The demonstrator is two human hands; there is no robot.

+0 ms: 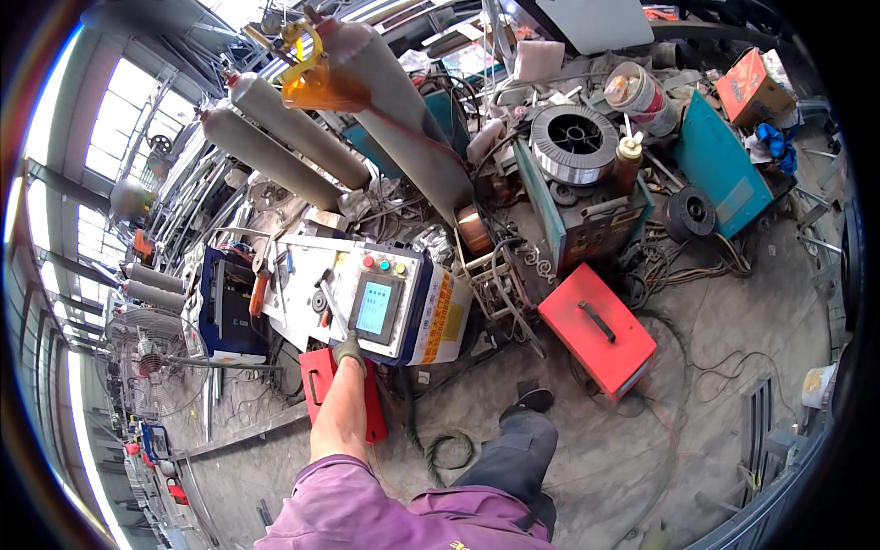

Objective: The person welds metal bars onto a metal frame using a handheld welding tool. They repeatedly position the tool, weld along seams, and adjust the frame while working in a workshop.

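A cluttered welding workshop seen from above through a fisheye lens. Grey gas cylinders (284, 128) lean across the upper left. Below them stands a white machine cabinet (367, 298) with a blue touchscreen (373, 307) set in its sloping control panel and three coloured buttons above it. The person's left hand (348, 351), in a dark glove, reaches up from a purple sleeve (348, 504) to the panel's lower edge, just below and left of the screen. The arm runs almost straight up toward the screen. Whether the gloved fingers are curled, pointing or gripping anything is too small to tell. A red toolbox (598, 330) sits to the right, a wire spool (575, 142) above it. The right hand is out of view.
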